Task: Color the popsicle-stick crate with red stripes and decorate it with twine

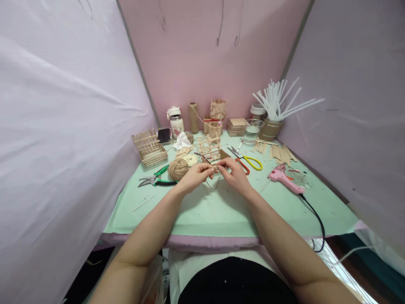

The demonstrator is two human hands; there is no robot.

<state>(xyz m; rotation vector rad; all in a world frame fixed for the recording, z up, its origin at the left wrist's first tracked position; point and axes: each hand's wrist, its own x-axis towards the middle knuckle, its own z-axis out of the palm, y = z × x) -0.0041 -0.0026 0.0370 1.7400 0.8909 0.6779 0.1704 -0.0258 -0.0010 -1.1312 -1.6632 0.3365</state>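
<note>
My left hand point(201, 172) and my right hand point(233, 172) meet above the middle of the table, fingertips pinched on a strand of twine point(215, 168). Part of it hangs in a loose loop below the fingers. Just beyond the hands is a small craft-stick frame point(223, 154), partly hidden by them. A ball of twine point(178, 169) lies beside my left hand, with green-handled pruning shears point(155, 180) to its left. Scissors point(247, 161) with red and yellow handles rest close to my right hand.
A pink glue gun point(286, 178) lies at right, its black cord running over the front edge. Craft sticks point(280, 152), a water cup point(253, 131) and a pot of white glue sticks point(270, 128) stand behind it. A slatted stick basket point(150, 152) and a bottle point(176, 122) are back left.
</note>
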